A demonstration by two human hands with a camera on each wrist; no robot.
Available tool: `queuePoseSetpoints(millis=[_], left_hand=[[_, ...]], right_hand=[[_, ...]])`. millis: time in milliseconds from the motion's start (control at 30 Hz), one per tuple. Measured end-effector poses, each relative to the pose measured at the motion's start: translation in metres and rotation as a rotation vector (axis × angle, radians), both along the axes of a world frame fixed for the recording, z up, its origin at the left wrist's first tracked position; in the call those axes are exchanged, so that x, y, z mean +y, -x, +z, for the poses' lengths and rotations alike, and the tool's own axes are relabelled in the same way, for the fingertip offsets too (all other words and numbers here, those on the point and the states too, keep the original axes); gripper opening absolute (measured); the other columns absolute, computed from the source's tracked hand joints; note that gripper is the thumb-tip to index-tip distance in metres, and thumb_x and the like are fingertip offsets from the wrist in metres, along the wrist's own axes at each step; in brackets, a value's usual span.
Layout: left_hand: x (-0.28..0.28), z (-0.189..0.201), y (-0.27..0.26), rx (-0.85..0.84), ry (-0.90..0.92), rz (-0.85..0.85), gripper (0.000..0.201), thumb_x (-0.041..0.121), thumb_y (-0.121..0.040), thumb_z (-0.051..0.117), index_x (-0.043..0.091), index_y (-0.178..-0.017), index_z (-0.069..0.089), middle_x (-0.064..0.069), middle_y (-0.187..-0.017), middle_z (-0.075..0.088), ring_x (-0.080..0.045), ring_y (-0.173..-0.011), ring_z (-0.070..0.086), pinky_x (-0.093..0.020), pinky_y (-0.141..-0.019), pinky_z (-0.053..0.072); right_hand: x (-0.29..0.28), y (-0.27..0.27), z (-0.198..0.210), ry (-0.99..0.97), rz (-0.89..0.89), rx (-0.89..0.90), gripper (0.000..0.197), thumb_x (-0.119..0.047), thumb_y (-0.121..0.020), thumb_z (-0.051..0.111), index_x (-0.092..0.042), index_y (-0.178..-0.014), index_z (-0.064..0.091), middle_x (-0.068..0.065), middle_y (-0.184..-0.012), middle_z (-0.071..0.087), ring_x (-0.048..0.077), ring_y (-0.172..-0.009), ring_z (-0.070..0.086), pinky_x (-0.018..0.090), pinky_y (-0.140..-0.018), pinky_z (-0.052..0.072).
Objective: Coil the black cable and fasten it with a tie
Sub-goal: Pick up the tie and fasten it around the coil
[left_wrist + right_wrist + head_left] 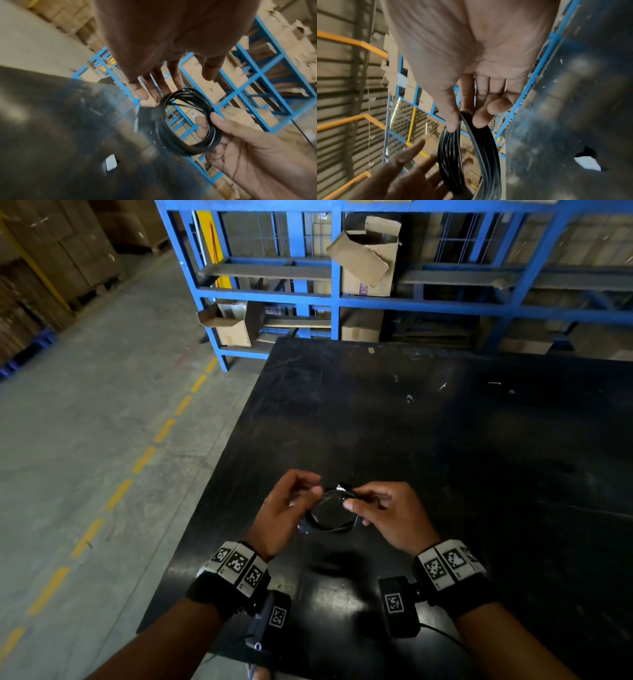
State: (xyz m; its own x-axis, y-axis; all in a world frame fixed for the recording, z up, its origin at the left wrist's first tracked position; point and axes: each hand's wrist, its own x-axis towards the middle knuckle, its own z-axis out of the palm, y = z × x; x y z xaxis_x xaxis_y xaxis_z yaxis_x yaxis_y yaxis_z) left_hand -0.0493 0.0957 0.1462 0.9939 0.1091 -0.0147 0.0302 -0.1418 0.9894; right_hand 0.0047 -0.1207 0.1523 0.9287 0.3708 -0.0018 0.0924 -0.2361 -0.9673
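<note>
The black cable [337,529] is wound into a small coil of several loops and hangs just above the black table [445,440]. My right hand [351,499] pinches the coil's upper right side between thumb and fingers; the right wrist view shows the right hand [465,124] closed round the cable bundle [447,155]. My left hand [310,487] is at the coil's left side. Seen from the left wrist, the left hand [154,93] has nearly straight fingers, their tips touching the top of the coil [163,132]. I cannot make out a tie.
A small white scrap [110,162] lies on the table near the hands. A blue metal rack [335,299] with cardboard boxes stands behind the table. The table's left edge drops to a concrete floor [85,422] marked with a dashed yellow line.
</note>
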Motion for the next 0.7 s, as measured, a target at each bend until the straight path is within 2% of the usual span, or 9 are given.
queuePoseSetpoints(millis=[100, 200, 267, 333, 400, 467, 500, 600, 700], left_hand=[[-0.002, -0.007, -0.002, 0.076, -0.104, -0.219, 0.032, 0.045, -0.089, 0.067, 0.020, -0.109, 0.070, 0.004, -0.097, 0.076, -0.016, -0.090, 0.073, -0.031, -0.086, 0.058], [0.001, -0.021, 0.000, 0.159, -0.115, -0.308, 0.024, 0.038, -0.093, 0.069, 0.017, -0.106, 0.068, -0.008, -0.091, 0.077, -0.026, -0.076, 0.071, -0.041, -0.076, 0.059], [0.003, -0.030, 0.003, 0.234, -0.039, -0.316, 0.024, 0.028, -0.097, 0.067, 0.006, -0.106, 0.064, -0.007, -0.081, 0.073, -0.022, -0.069, 0.063, -0.033, -0.065, 0.054], [0.005, -0.035, 0.004, 0.294, 0.044, -0.299, 0.021, 0.018, -0.099, 0.065, -0.002, -0.103, 0.059, -0.002, -0.072, 0.067, -0.015, -0.061, 0.059, -0.025, -0.059, 0.050], [0.009, -0.040, 0.003, 0.302, 0.103, -0.253, 0.015, 0.016, -0.099, 0.064, 0.002, -0.098, 0.059, 0.001, -0.067, 0.064, -0.010, -0.054, 0.054, -0.022, -0.054, 0.047], [0.017, -0.047, -0.001, 0.294, 0.133, -0.171, 0.011, 0.013, -0.102, 0.060, 0.004, -0.095, 0.057, 0.000, -0.065, 0.062, -0.010, -0.051, 0.050, -0.024, -0.052, 0.043], [0.022, -0.052, -0.002, 0.293, 0.139, -0.127, 0.010, 0.012, -0.102, 0.059, 0.004, -0.095, 0.057, -0.001, -0.066, 0.062, -0.011, -0.051, 0.048, -0.025, -0.052, 0.042], [0.036, -0.064, -0.002, 0.322, 0.147, -0.035, 0.011, 0.013, -0.102, 0.059, 0.005, -0.095, 0.058, -0.004, -0.067, 0.062, -0.011, -0.052, 0.048, -0.028, -0.054, 0.041], [0.046, -0.074, -0.002, 0.375, 0.175, 0.025, 0.009, 0.010, -0.101, 0.059, 0.007, -0.093, 0.058, -0.002, -0.066, 0.061, -0.009, -0.050, 0.048, -0.028, -0.054, 0.040]], right_hand=[[0.004, 0.000, -0.012, 0.167, 0.128, -0.037, 0.011, -0.026, -0.080, 0.084, -0.017, -0.085, 0.081, -0.004, -0.068, 0.075, 0.003, -0.057, 0.066, 0.023, -0.059, 0.053], [0.010, 0.002, -0.022, 0.255, 0.205, -0.031, 0.009, -0.029, -0.079, 0.084, -0.024, -0.076, 0.078, -0.016, -0.059, 0.069, -0.002, -0.057, 0.064, 0.014, -0.059, 0.046], [0.015, 0.002, -0.028, 0.285, 0.236, -0.018, 0.009, -0.030, -0.079, 0.083, -0.024, -0.076, 0.078, -0.015, -0.060, 0.069, -0.003, -0.058, 0.063, 0.012, -0.058, 0.044], [0.019, 0.002, -0.031, 0.287, 0.274, 0.007, 0.013, -0.032, -0.080, 0.083, -0.020, -0.079, 0.079, -0.010, -0.066, 0.072, -0.001, -0.061, 0.065, 0.013, -0.058, 0.046], [0.024, -0.005, -0.037, 0.231, 0.277, 0.076, 0.013, -0.029, -0.081, 0.083, -0.018, -0.087, 0.080, -0.004, -0.079, 0.079, 0.005, -0.074, 0.073, 0.017, -0.068, 0.056], [0.026, -0.021, -0.051, 0.128, 0.180, 0.191, 0.006, -0.017, -0.085, 0.079, -0.015, -0.091, 0.080, 0.003, -0.089, 0.081, 0.018, -0.082, 0.077, 0.027, -0.076, 0.060], [0.025, -0.032, -0.061, 0.107, 0.106, 0.206, 0.006, -0.010, -0.087, 0.076, -0.015, -0.090, 0.079, 0.005, -0.088, 0.081, 0.021, -0.078, 0.077, 0.032, -0.074, 0.061], [0.021, -0.072, -0.099, 0.317, -0.054, -0.008, 0.018, -0.001, -0.087, 0.067, -0.018, -0.087, 0.075, 0.005, -0.084, 0.079, 0.016, -0.069, 0.073, 0.038, -0.070, 0.062], [0.026, -0.110, -0.127, 0.571, -0.019, -0.139, 0.025, -0.001, -0.084, 0.062, -0.021, -0.094, 0.073, 0.002, -0.093, 0.071, 0.021, -0.079, 0.068, 0.042, -0.080, 0.060]])
